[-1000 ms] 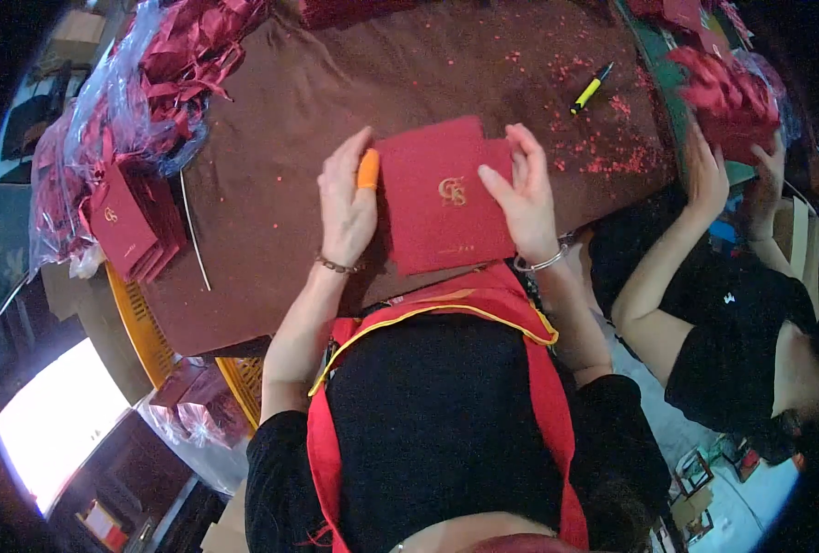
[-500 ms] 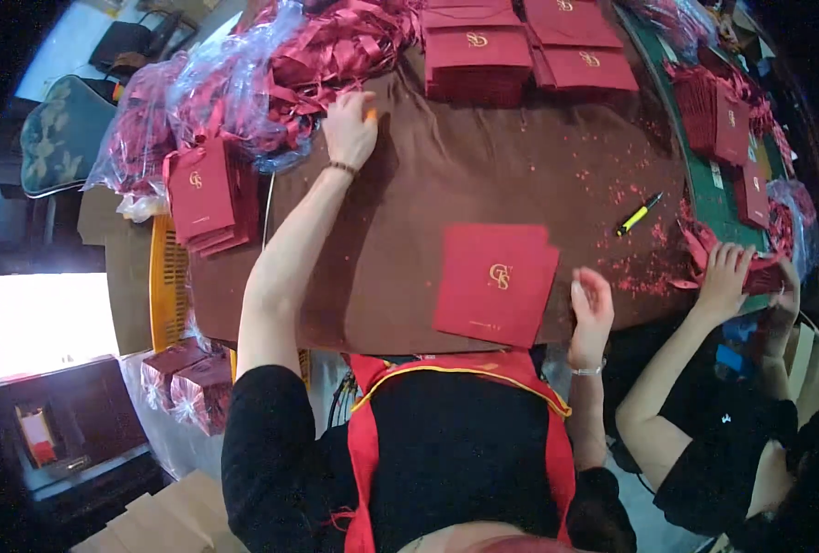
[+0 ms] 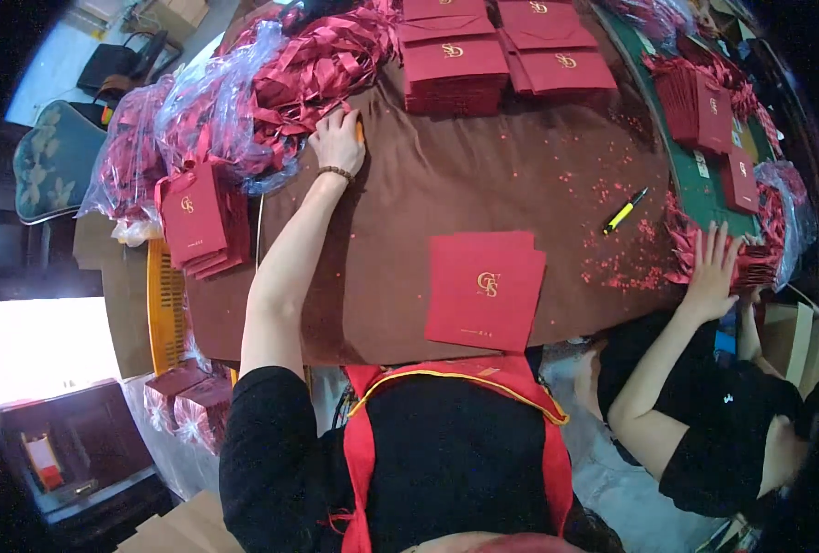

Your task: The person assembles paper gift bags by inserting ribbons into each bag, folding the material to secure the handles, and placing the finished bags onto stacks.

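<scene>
My left hand (image 3: 339, 145) reaches far across the table to the near edge of a heap of red ribbons (image 3: 327, 69). Its fingers bend downward there, and their tips are hard to make out. Something small and orange (image 3: 361, 133) shows along the hand's right side. My right hand is out of sight. Close to my body lies a small stack of flat red paper bags (image 3: 486, 288) with gold lettering, its sheets slightly fanned. Clear plastic wrap (image 3: 209, 97) covers part of the ribbon heap.
Neat red bag stacks (image 3: 454, 78) stand at the back. More bags with ribbon handles (image 3: 196, 217) sit at the left edge. A yellow-black pen (image 3: 625, 211) lies among red scraps (image 3: 626, 263). On the right, a co-worker's hand (image 3: 712, 272) rests by bundled bags at a green board (image 3: 704, 198).
My right hand has left the picture from beside the bag stack. My left hand stays by the ribbons, slightly lower in view. The co-worker's hand has spread its fingers over the bundle.
</scene>
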`<state>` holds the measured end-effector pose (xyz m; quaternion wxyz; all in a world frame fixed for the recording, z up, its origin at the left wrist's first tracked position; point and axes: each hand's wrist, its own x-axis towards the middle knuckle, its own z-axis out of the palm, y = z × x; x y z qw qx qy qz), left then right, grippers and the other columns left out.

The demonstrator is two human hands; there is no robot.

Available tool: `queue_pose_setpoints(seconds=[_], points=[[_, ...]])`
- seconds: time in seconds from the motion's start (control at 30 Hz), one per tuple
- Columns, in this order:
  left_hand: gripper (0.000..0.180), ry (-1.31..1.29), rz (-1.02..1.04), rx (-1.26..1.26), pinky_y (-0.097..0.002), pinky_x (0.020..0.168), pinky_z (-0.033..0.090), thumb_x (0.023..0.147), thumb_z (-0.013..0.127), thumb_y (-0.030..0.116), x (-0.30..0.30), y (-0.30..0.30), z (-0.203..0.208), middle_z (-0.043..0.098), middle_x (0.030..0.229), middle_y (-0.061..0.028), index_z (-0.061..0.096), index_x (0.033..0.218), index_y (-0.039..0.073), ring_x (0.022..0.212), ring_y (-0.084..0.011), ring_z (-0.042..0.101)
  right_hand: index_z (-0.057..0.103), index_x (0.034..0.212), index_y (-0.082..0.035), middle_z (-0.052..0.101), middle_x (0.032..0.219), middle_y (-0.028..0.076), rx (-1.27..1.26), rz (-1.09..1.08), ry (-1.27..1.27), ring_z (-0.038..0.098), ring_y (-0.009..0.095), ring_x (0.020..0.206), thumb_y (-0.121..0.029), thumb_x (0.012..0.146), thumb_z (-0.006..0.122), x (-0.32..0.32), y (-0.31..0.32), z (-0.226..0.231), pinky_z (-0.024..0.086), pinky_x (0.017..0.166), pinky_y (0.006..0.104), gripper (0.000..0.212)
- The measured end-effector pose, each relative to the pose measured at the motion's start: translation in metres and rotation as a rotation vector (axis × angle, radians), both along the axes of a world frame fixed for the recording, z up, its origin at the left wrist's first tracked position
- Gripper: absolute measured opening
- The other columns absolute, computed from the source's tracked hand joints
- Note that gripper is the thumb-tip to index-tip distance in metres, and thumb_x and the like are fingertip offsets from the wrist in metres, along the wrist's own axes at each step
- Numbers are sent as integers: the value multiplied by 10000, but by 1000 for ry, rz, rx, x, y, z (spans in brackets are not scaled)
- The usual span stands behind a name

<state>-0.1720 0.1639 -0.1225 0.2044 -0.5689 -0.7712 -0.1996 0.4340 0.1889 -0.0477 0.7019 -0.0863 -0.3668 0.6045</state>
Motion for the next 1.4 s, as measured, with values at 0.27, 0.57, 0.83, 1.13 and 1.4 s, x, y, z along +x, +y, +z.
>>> queue_pose_setpoints(seconds=[0.27, 0.57, 0.83, 1.13, 1.4], points=[[298, 50, -80, -116, -427, 851, 412, 813, 550, 268, -2, -10, 9, 571, 1130, -63, 599, 1082, 149, 1000, -299, 529, 115, 1383, 43, 245, 1381, 203, -156, 426, 1032, 290, 285, 1228, -384, 731, 619, 53, 20, -54, 226, 1023, 402, 929], [291, 113, 20, -90, -453, 838, 415, 854, 525, 271, -14, 3, -6, 546, 1182, -13, 582, 1137, 237, 1058, -263, 491, 192, 1364, 42, 425, 1289, 168, -90, 527, 1200, 455, 254, 1155, -95, 610, 805, 21, -2, -16, 367, 983, 351, 981], [314, 43, 40, -141, -471, 874, 370, 872, 508, 294, -10, -3, -10, 511, 1245, -7, 562, 1176, 238, 1111, -262, 450, 245, 1347, 26, 433, 1288, 158, -42, 523, 1228, 459, 248, 1151, -65, 609, 798, 11, -5, -25, 387, 964, 365, 927], [331, 32, -19, -91, -453, 870, 374, 862, 519, 287, -14, -3, -8, 515, 1225, -9, 548, 1186, 226, 1098, -259, 455, 304, 1328, 8, 442, 1286, 146, -35, 538, 1243, 463, 240, 1147, -30, 608, 790, -6, -18, -26, 410, 943, 380, 870], [316, 45, 7, -110, -466, 863, 376, 858, 527, 283, -7, -6, -6, 515, 1209, -11, 556, 1168, 224, 1083, -255, 459, 357, 1312, -8, 450, 1285, 136, -56, 553, 1323, 467, 234, 1144, 0, 606, 784, -26, -31, -36, 430, 924, 394, 824]])
